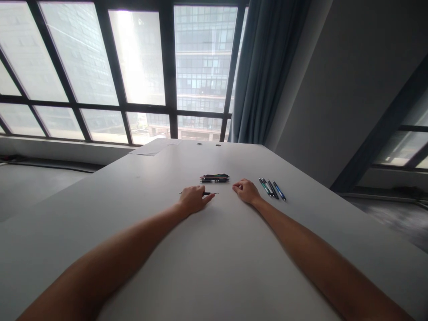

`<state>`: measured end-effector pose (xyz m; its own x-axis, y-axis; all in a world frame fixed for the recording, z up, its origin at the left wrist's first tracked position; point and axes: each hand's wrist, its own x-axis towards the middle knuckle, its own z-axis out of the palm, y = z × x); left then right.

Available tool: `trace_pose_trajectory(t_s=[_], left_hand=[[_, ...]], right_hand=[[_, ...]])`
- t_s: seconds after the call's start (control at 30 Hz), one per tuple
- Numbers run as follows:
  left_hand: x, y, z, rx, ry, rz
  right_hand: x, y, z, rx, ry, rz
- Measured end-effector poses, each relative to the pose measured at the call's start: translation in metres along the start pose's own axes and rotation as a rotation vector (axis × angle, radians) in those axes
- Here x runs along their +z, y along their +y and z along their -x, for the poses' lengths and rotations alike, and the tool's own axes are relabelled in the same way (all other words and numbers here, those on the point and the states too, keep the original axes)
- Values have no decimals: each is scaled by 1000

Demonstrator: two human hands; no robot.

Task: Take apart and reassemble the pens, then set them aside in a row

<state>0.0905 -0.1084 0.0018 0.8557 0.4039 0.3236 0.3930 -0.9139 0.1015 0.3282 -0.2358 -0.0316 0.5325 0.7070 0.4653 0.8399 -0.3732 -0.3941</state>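
Holding a dark pen (207, 193) in the left hand (193, 199), tip rightward, near a pile of pens (214, 178) on the white table (214, 254). Curling the right hand (247, 191) narrow, fingers drawn in, contents impossible to tell, between that pile and four separate pens (273, 189).

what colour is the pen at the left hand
The pen looks black where it shows past the left hand; best seen in the head view.

The held pen (208, 193) is black, the table (220, 254) white, the curtain (259, 67) blue-grey.
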Motion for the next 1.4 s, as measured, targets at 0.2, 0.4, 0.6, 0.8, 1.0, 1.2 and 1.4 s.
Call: trace_pose_trajectory(t_s=[0.2,0.4,0.6,0.8,1.0,1.2,1.4], left_hand=[[3,-1,0,-6,-4,-10],[2,-1,0,5,4,-25],[2,-1,0,25,22,-13],[4,-4,1,155,66,1],[7,-7,-1,314,93,55],[7,-6,-1,340,98,58],[7,-7,-1,298,88,76]], right_hand=[[1,-1,1,9,1,-21],[-3,-2,-1,-19,50,-29],[-13,-48,23,-371,162,-62],[-8,-85,44,-607,3,-112],[-4,-79,40,-589,68,-153],[-5,-82,42,-551,100,-161],[-6,-70,36,-422,145,-178]])
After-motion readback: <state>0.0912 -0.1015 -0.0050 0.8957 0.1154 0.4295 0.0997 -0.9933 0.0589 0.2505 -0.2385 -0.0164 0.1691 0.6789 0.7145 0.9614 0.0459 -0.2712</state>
